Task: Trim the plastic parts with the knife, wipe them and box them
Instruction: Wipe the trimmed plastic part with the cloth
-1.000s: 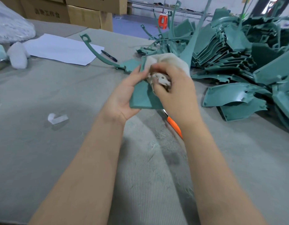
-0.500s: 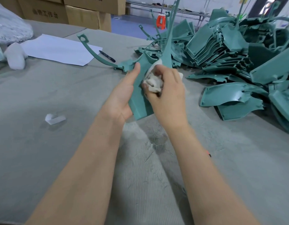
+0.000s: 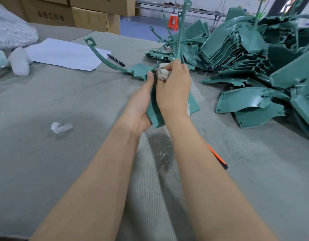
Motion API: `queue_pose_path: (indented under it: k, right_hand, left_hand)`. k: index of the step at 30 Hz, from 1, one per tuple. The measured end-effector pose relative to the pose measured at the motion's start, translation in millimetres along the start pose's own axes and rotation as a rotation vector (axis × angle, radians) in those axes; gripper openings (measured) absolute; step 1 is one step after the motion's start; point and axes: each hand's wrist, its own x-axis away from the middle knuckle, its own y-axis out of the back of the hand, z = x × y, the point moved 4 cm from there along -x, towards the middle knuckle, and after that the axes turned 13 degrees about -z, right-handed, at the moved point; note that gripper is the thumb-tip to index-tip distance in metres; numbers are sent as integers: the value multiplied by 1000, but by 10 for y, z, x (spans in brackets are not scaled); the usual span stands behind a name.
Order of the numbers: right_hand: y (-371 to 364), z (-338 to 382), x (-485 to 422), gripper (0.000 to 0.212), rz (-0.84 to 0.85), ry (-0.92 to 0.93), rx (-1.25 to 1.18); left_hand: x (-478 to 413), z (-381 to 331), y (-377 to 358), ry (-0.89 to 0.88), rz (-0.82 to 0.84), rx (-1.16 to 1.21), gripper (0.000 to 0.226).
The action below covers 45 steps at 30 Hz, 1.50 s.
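Green plastic part (image 3: 155,117) is held off the table (image 3: 46,105) between both hands, with its thin stem (image 3: 182,32) rising up and away from the person. The left hand (image 3: 139,108) grips the lower end: the thumb lies along the near face, and the other fingers are hidden behind the part. The right hand (image 3: 172,89) has its fingers (image 3: 176,66) closed round a wad of white cloth (image 3: 162,73), which is pressed against the part's upper end, just below the stem. The knife (image 3: 218,157) lies on the table, partly hidden under the right forearm, and neither hand touches it. Fine shavings (image 3: 164,153) lie on the table below the hands. Judgement: the wiping step is in hand, and trimming of this piece appears to be done. The next move calls for carrying the cloth over the remaining faces and along the stem. The stem looks slender and likely to flex, so light pressure and a firm low hold are advised. Boxing follows. Only stacked cartons (image 3: 91,16) show at the far edge, and whether any is the receiving box cannot be told. A pile (image 3: 254,58) of like parts lies to the right, apart from the hands.
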Motion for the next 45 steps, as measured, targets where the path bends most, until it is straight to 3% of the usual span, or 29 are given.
queue_pose_path:
  k: [8,14,18,21,27,32,39,45]
  right_hand:
    - [-21,-6,-156,17,-35,-47,1]
    - [151,-174,122,6,4,-42,57]
    - [185,-69,280,22,149,37,48]
    - [184,-26,339,34,273,137,197]
    - [154,126,245,38,123,113,78]
    - [33,158,162,27,169,77,77]
    - [120,66,211,40,276,63,197]
    - [112,50,206,34,227,82,264]
  left_hand:
    - [-3,-16,-19,-50,-64,-20,48]
    - [-39,-28,-26,-74,-82,-84,54]
    - [-45,-54,12,-100,-135,-78,54]
    - [1,-79,4,-95,-149,-88,52]
    - [125,-53,-102,-97,-73,-42,42]
    - [104,-77,-58,-84,-42,3,37]
    - [30,-135,-21,-132,-106,-60,53]
    - [22,-84,-43,-136,-109,-73,47]
